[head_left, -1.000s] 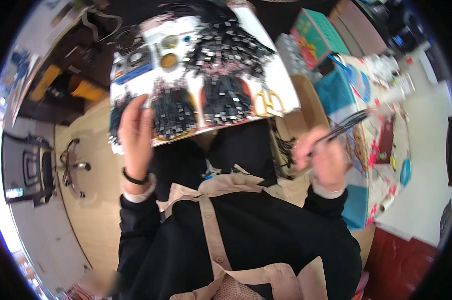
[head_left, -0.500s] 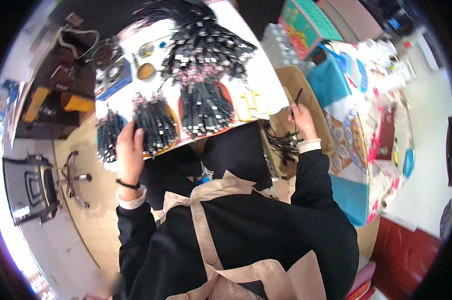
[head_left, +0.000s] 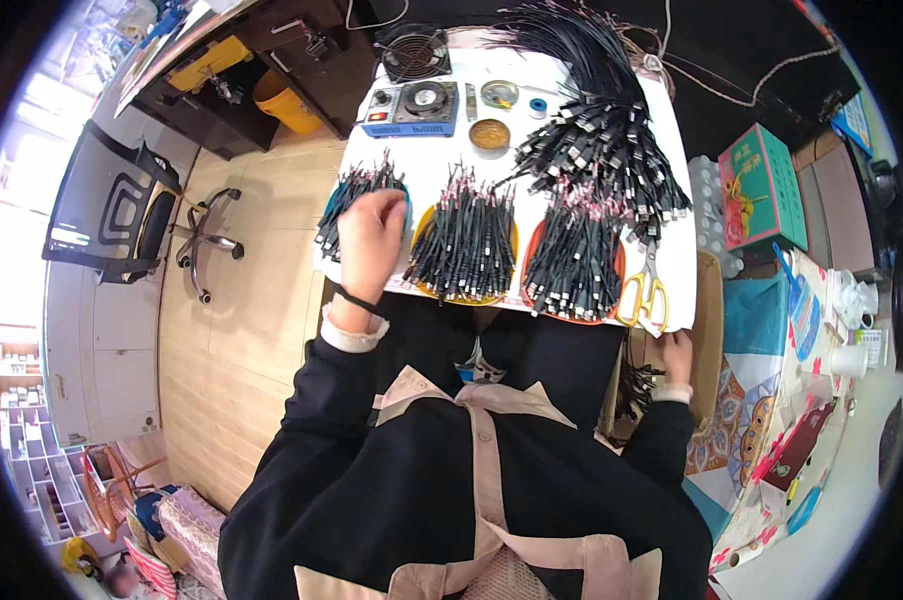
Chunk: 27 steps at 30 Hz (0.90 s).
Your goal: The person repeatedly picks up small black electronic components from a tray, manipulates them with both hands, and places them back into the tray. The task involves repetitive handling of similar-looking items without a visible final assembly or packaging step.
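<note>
My left hand (head_left: 370, 240) is over the near edge of a blue tray (head_left: 409, 215) at the table's left, its fingers curled in. Whatever the fingers hold, if anything, is hidden. Short black cables (head_left: 357, 190) with bare pinkish wire ends fill that tray. Similar cables lie in a yellow tray (head_left: 418, 222) in the middle and an orange-red tray (head_left: 529, 262) to its right. My right hand (head_left: 678, 360) is low beside the table's right corner, above a cardboard box (head_left: 710, 330); its fingertips are hard to make out. More black cables (head_left: 636, 388) lie in the box.
A big heap of black cables (head_left: 612, 150) covers the table's far right. Yellow-handled scissors (head_left: 644, 300) lie at the front right corner. Farther back are a blue device with a dial (head_left: 412, 108), a small fan (head_left: 415, 56), a tin of amber stuff (head_left: 490, 136) and a small blue spool (head_left: 539, 106).
My view has swung, so the table appears farther right. My left hand has gone from beside the middle tray to the blue one, fingers now curled. The cable earlier in my right hand is not visible.
</note>
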Each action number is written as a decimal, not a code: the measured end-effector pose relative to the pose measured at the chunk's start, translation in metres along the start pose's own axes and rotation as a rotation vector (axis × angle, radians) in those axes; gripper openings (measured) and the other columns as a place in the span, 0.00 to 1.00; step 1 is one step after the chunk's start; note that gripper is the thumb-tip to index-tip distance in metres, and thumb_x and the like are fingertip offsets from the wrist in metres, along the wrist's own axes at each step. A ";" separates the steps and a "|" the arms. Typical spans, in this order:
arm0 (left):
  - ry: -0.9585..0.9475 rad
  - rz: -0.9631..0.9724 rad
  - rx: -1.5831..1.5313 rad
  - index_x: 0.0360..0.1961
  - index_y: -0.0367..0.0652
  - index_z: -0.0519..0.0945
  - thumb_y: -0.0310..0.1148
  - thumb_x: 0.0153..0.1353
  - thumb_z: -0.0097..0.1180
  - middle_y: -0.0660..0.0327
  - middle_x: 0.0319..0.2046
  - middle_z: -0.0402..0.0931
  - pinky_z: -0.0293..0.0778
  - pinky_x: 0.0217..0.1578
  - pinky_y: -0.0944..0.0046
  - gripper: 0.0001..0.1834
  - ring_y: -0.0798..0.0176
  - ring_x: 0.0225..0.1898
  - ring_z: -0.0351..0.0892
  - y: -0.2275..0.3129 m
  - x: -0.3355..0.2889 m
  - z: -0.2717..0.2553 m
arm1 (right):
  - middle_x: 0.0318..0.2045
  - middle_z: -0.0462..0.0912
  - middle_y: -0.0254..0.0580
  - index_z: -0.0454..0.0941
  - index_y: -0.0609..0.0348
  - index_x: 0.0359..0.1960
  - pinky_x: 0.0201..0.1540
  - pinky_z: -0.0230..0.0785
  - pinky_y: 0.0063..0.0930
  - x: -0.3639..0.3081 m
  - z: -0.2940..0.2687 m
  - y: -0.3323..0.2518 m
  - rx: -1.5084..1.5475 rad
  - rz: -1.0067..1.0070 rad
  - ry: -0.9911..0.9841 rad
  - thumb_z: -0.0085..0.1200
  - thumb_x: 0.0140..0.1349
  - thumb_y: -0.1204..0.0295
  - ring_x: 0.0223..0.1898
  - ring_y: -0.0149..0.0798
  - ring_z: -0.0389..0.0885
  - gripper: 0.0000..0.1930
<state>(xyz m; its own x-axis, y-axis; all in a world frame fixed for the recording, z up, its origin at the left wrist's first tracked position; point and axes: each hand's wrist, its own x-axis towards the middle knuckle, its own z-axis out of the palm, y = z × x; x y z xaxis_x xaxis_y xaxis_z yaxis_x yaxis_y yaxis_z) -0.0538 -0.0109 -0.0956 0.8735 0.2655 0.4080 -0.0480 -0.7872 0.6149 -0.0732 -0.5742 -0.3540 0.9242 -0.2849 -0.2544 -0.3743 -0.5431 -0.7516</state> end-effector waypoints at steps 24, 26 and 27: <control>0.257 0.184 -0.264 0.31 0.34 0.78 0.25 0.61 0.58 0.61 0.24 0.73 0.68 0.28 0.69 0.04 0.69 0.25 0.72 -0.002 0.036 -0.071 | 0.24 0.81 0.46 0.78 0.65 0.34 0.32 0.71 0.31 -0.153 0.014 -0.376 0.004 -0.720 -0.232 0.55 0.64 0.70 0.27 0.41 0.81 0.09; 0.175 0.141 -0.549 0.36 0.34 0.77 0.25 0.65 0.54 0.62 0.28 0.76 0.69 0.29 0.71 0.04 0.70 0.26 0.73 0.011 0.026 -0.074 | 0.25 0.81 0.51 0.77 0.64 0.29 0.33 0.73 0.38 -0.138 0.054 -0.397 -0.098 -0.816 -0.251 0.56 0.62 0.68 0.29 0.51 0.82 0.10; 0.068 -0.012 -0.744 0.38 0.35 0.76 0.26 0.67 0.52 0.61 0.29 0.77 0.70 0.29 0.72 0.05 0.71 0.26 0.74 0.016 0.014 -0.074 | 0.26 0.81 0.51 0.77 0.63 0.28 0.34 0.73 0.41 -0.130 0.074 -0.404 -0.213 -0.854 -0.208 0.56 0.61 0.67 0.30 0.53 0.82 0.10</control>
<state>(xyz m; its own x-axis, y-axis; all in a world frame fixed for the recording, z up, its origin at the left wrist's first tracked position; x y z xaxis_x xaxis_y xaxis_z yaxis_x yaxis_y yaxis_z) -0.0786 0.0212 -0.0296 0.8456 0.3245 0.4240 -0.3745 -0.2056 0.9042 -0.0367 -0.2594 -0.0621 0.8809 0.4201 0.2180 0.4587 -0.6445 -0.6117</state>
